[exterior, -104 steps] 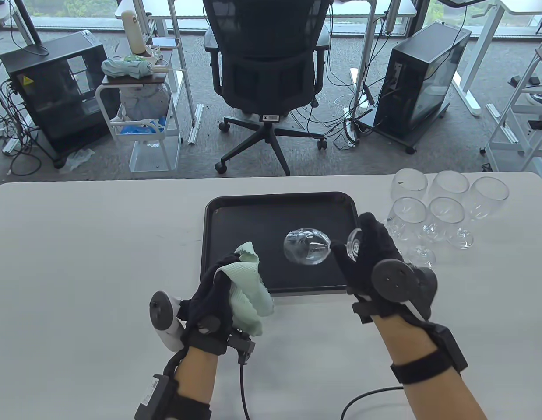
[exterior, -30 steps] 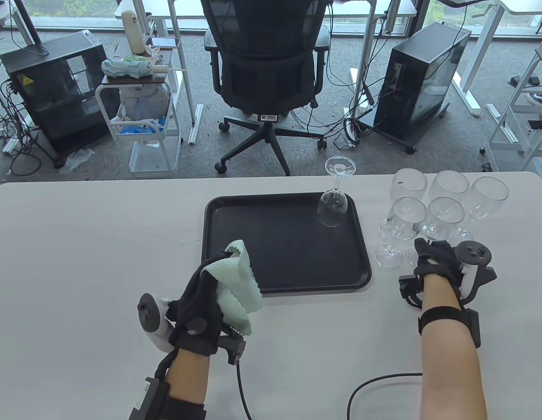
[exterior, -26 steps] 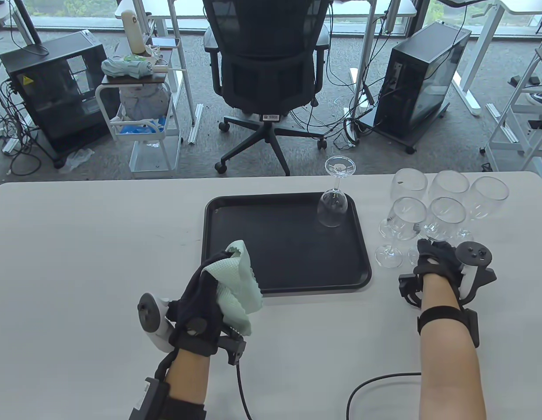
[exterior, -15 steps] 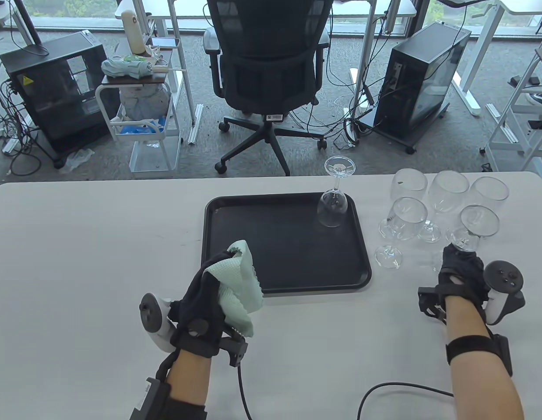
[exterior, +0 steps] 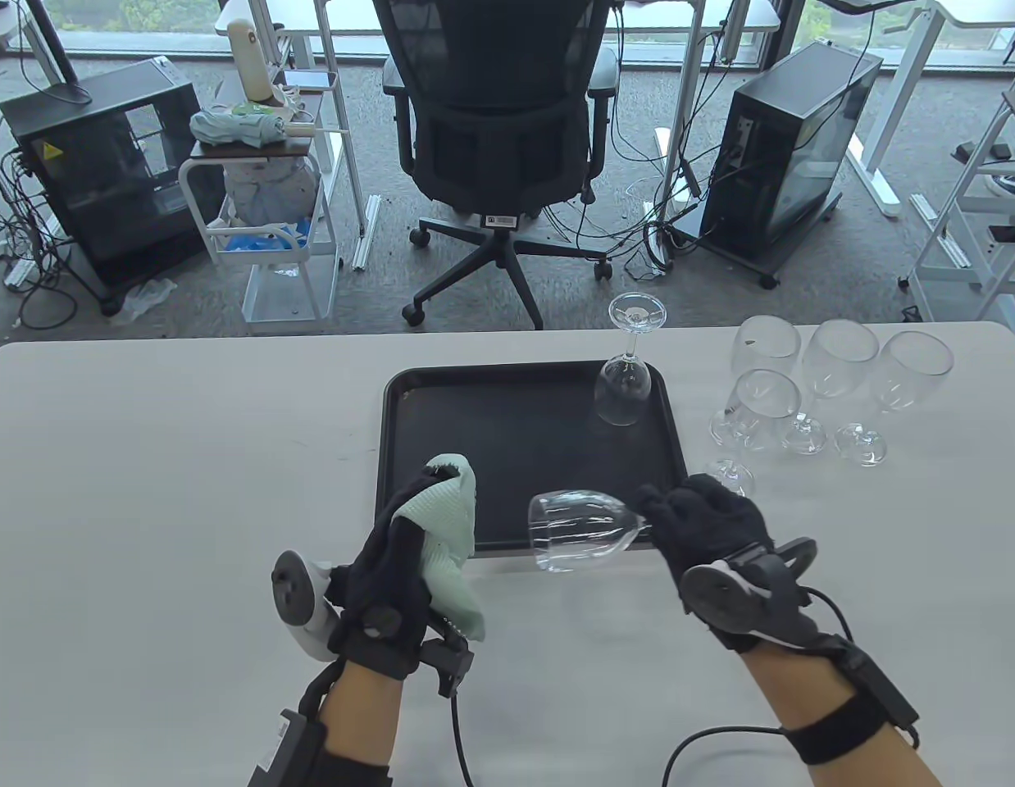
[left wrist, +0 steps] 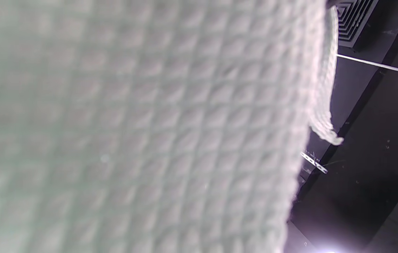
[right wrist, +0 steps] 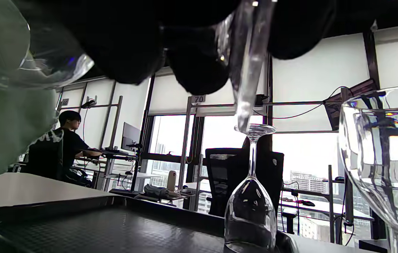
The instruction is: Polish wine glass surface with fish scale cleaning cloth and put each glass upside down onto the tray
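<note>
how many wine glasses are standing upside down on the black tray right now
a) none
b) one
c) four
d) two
b) Only one upside-down glass stands on the tray, at its far right corner; the right hand holds another glass on its side above the tray's near edge, and four upright glasses stand on the table to the tray's right.

Even daylight from far windows; blurred cloth [left wrist: 132,126] filling left wrist view.
</note>
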